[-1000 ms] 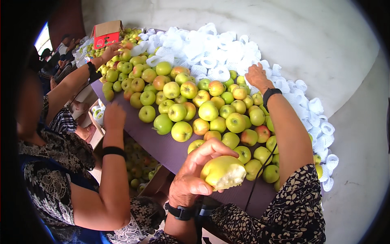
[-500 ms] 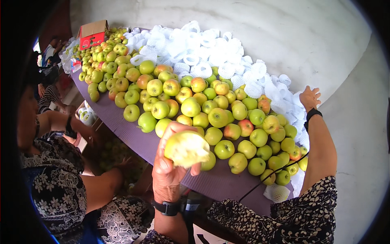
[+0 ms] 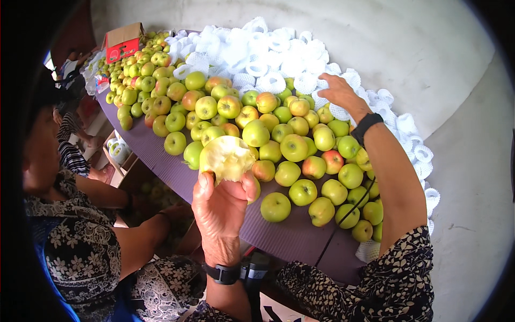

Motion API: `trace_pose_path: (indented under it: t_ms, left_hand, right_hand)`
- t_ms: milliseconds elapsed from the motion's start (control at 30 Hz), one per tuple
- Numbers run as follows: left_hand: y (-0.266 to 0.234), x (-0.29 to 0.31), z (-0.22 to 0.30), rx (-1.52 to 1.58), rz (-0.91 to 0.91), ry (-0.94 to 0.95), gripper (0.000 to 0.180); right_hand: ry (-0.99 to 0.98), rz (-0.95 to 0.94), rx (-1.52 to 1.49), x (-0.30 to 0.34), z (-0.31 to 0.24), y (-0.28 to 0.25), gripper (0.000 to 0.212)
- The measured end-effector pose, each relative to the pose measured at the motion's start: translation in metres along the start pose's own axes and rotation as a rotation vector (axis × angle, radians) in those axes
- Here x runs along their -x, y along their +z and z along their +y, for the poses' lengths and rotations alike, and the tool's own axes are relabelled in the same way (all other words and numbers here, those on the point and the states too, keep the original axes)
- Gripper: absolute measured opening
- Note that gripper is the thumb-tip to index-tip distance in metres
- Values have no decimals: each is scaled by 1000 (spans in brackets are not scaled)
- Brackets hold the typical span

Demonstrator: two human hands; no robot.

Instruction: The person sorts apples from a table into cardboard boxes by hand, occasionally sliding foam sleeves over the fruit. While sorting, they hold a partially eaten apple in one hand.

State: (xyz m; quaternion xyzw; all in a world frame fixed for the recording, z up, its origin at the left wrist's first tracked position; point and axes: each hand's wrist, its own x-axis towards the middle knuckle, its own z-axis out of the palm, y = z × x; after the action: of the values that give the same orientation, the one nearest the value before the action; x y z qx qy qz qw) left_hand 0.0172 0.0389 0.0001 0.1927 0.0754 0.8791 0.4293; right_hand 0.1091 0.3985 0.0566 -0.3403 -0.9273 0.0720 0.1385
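A bitten yellow-green apple [image 3: 227,158], its pale flesh bared, is held up by my left hand [image 3: 222,201] above the near edge of the apple pile. Stretched out to the far side, my right hand [image 3: 343,96] hovers at the heap of white foam fruit nets [image 3: 279,51], fingers extended and partly bent. Nothing shows in it, though whether the fingertips touch a net I cannot tell. Between and beyond my arms lie many green-yellow apples, some blushed red, such as a reddish apple [image 3: 332,161] and a green apple [image 3: 276,207] nearest me.
The purple ribbed table cover [image 3: 289,236] curves along the pile. At the far left stands a red and brown cardboard box [image 3: 122,43]. A person in a patterned sleeve [image 3: 80,257] sits close on my left. A pale wall [image 3: 466,161] rises behind; a black cord [image 3: 338,231] crosses the apples.
My right hand has swung left along the foam nets from the far right end. My left hand has turned and shifted slightly left, the bitten apple now higher in its fingers.
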Motion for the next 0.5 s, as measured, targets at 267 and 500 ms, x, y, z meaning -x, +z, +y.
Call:
trace_pose_path:
  t_ms: [267, 500]
  left_hand:
    - [-2, 0, -3, 60, 53, -36, 59]
    - [-4, -3, -6, 52, 5, -33, 60]
  right_hand:
    - [-81, -232, -351, -58, -62, 71, 48]
    - [201, -258, -64, -100, -52, 107, 54]
